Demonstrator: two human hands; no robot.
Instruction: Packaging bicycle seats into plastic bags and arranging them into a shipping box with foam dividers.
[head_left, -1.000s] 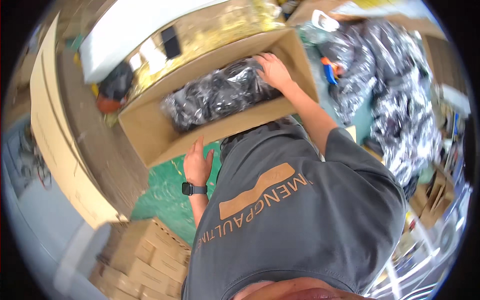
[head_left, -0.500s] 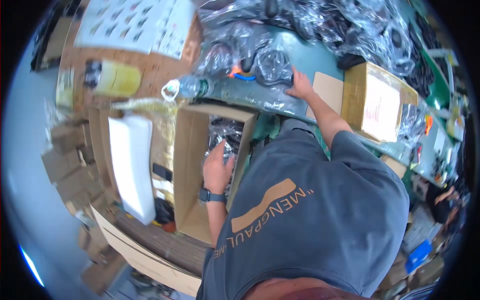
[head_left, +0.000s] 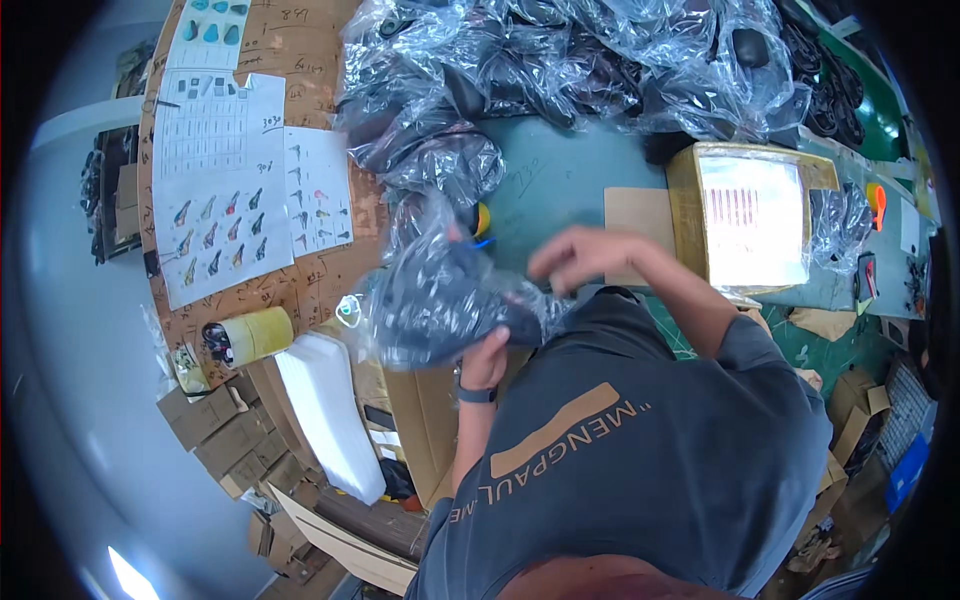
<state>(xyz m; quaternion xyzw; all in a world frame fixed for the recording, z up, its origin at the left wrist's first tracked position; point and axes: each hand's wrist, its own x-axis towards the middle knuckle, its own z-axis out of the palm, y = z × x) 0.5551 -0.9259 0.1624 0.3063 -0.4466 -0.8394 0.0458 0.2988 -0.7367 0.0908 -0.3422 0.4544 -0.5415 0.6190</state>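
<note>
My left hand (head_left: 487, 358) grips a dark bicycle saddle in a clear plastic bag (head_left: 430, 305), raised over the open cardboard box (head_left: 425, 420). Its thumb lies on the near side; the other fingers are mostly hidden behind it. The bag covers much of the box's opening, so the contents cannot be seen. Just right of the bag, my right hand (head_left: 575, 258) hangs over the green tabletop (head_left: 545, 165), its fingers bent and smeared by motion. Whether it holds anything cannot be made out. More bagged dark saddles (head_left: 560, 65) are heaped along the far side of the table.
A taped box (head_left: 690, 215) stands at the right beside a flat cardboard piece (head_left: 635, 220). Printed picture sheets (head_left: 225, 200) lie on the brown board at the left, near a yellow cylindrical container (head_left: 255, 335). White foam sheets (head_left: 330, 415) stand beside the open box.
My left hand has come up from inside the box and now holds the bagged saddle above it. My right hand has moved left and nearer me. The view has shifted.
</note>
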